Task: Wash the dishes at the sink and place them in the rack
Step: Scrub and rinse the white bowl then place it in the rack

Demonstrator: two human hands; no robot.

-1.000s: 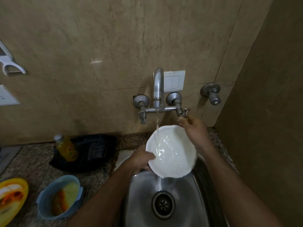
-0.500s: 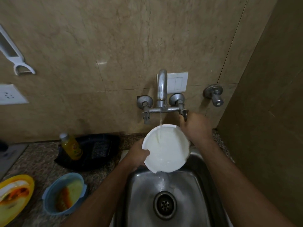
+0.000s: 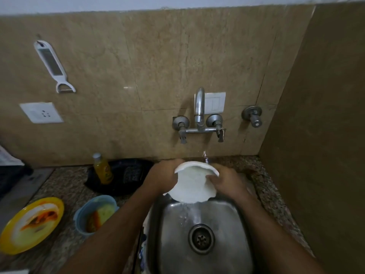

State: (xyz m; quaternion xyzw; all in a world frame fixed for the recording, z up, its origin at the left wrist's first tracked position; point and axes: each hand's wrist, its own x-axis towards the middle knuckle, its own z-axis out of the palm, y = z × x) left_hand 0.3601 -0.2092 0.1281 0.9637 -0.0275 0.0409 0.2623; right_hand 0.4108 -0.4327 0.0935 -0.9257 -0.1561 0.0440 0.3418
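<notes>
From the head view, a white plate (image 3: 192, 184) is held tilted over the steel sink (image 3: 205, 234), below the wall tap (image 3: 199, 113). The left hand (image 3: 164, 177) grips its left rim, and the right hand (image 3: 225, 182) curls over the right rim with fingers on the face. Water runs off the lower edge toward the drain (image 3: 201, 238). To rinse well, I would turn the plate so the flow sweeps the whole face, keeping both grips firm on the wet rim. A soiled yellow plate (image 3: 29, 226) and blue bowl (image 3: 96, 214) wait on the worktop (image 3: 65, 186).
</notes>
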